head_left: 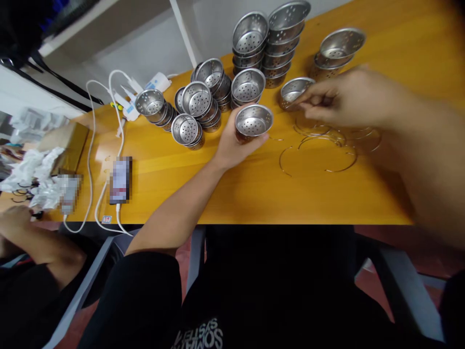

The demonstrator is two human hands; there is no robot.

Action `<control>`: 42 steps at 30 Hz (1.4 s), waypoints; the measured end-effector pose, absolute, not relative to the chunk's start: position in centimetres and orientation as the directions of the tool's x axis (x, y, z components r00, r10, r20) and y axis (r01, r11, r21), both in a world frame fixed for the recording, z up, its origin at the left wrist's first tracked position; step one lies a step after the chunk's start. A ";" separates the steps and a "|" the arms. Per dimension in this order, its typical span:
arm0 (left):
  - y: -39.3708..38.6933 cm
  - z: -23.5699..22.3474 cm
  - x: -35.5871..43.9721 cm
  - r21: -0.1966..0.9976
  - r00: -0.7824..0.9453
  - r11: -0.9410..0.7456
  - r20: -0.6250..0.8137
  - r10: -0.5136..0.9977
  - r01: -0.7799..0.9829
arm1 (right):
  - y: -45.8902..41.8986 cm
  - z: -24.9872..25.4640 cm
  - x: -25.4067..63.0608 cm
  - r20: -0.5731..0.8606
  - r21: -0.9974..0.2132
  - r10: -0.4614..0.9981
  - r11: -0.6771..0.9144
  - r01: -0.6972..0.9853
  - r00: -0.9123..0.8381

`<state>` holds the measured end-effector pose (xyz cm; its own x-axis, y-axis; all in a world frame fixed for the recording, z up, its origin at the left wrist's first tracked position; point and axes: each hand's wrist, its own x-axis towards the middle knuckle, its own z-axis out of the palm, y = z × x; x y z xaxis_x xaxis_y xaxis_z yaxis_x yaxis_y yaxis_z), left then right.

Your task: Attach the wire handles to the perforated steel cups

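I've got the left hand (232, 148) mid-frame, fingers wrapped around a perforated metal cup (254, 120). Right hand (339, 99), upper right, is blurred: fingers bunched by a second cup (295, 88), can't tell from here if they grip anything. Curved wires (343, 170) lie below it on the surface (236, 194); stacked cups (281, 53) top centre.

Left hand (232, 146) cupped, outstretched right hand (337, 101) (slightly blurred) loosely curled

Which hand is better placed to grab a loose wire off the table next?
Probably the right hand: it is close to the thin wires, while the left hand holds a perforated cup. Whether the right pinches something is unclear.
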<state>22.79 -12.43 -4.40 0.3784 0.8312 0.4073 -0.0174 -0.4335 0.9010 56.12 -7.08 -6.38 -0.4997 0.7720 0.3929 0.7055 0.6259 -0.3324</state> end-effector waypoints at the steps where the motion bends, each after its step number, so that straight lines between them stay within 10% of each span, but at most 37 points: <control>1: -12.6 -4.3 22.9 0.906 0.367 -0.423 0.397 0.841 -0.013 | -6.9 -6.4 56.5 0.394 -0.326 0.777 0.618 0.716 -0.491; 11: -12.6 -5.2 23.6 0.923 0.219 -0.385 0.380 0.899 -0.019 | -12.3 0.7 52.1 0.397 -0.292 0.754 0.644 0.707 -0.523; 42: -11.4 -5.5 22.2 0.930 0.334 -0.365 0.329 0.883 0.051 | -13.6 -0.8 47.9 0.197 -0.849 0.909 0.345 0.401 -0.367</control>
<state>22.17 -11.41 -5.47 0.3344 0.8833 0.3286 0.0507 -0.3650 0.9296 47.88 -13.57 -0.77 -0.3667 0.9093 0.1966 0.4006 0.3451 -0.8488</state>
